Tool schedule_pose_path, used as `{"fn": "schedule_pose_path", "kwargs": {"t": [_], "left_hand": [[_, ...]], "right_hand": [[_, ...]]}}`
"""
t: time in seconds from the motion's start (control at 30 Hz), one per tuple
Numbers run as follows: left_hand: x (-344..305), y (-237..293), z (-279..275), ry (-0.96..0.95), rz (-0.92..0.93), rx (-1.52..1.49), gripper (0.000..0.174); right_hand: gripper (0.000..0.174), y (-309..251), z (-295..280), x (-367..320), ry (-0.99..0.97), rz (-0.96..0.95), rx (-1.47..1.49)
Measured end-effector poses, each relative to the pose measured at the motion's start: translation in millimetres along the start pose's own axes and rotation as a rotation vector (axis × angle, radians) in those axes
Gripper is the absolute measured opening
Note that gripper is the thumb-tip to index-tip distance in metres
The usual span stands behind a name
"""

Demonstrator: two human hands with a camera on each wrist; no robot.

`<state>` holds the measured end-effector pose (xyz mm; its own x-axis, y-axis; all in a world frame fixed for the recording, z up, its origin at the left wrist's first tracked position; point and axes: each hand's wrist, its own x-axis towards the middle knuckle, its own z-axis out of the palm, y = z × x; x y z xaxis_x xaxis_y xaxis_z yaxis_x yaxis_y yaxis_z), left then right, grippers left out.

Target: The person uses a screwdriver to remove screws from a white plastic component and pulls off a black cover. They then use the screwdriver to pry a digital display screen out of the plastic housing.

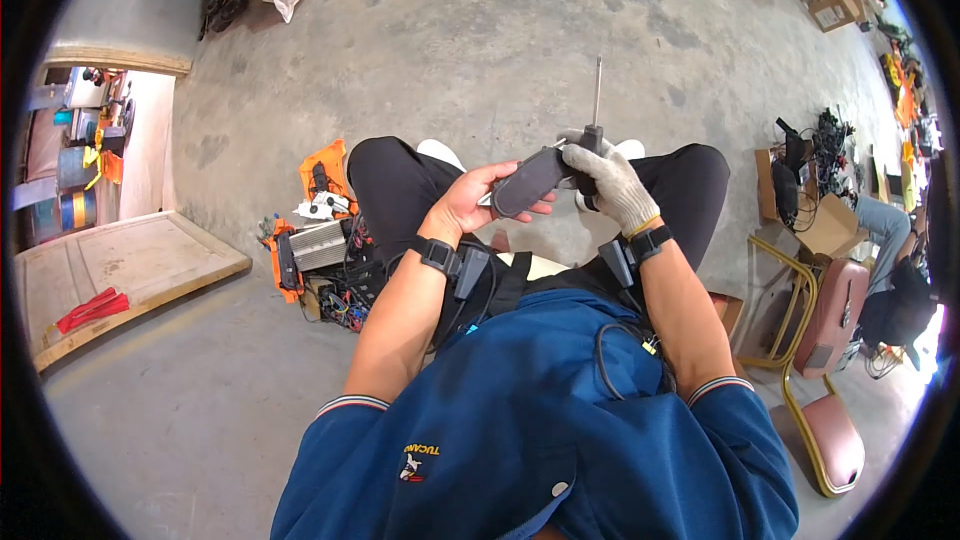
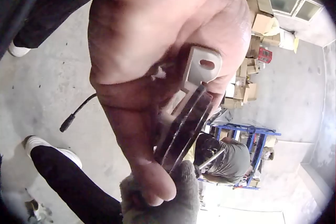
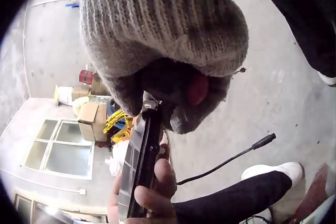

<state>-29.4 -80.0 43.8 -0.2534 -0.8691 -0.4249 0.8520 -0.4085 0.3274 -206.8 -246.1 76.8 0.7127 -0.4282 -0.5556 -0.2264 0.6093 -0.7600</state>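
My bare left hand (image 1: 468, 198) holds a dark, flat, rounded housing (image 1: 530, 183) between thumb and fingers, over the lap. A pale metal bracket (image 2: 203, 67) with a slot sticks out of its end near the palm in the left wrist view. My right hand (image 1: 617, 183), in a grey knitted glove, grips a screwdriver (image 1: 598, 95) by its black handle, the shaft pointing up and away. The gloved fingers are right at the housing's far end. A black cable (image 3: 226, 165) with a plug on its end hangs below the housing in the right wrist view.
A heap of electronic parts (image 1: 335, 265) with orange pieces lies on the floor by the left knee. A wooden panel (image 1: 130, 275) stands at the left with red strips on it. To the right are a gold-framed chair (image 1: 835, 320), a cardboard box (image 1: 830, 228) and another seated person.
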Motion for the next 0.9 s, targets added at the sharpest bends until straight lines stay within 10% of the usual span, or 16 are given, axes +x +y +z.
{"fn": "schedule_pose_path", "kwargs": {"t": [0.53, 0.9], "left_hand": [[2.4, -1.4, 0.6, -0.036, 0.121, 0.056, 0.047], [3.7, -9.8, -11.1, 0.348, 0.231, 0.185, 0.056]], "right_hand": [[0.034, 3.6, -1.4, -3.5, 0.083, -0.01, 0.002], [0.052, 7.4, 41.7, -10.4, 0.029, -0.056, -0.474]]}}
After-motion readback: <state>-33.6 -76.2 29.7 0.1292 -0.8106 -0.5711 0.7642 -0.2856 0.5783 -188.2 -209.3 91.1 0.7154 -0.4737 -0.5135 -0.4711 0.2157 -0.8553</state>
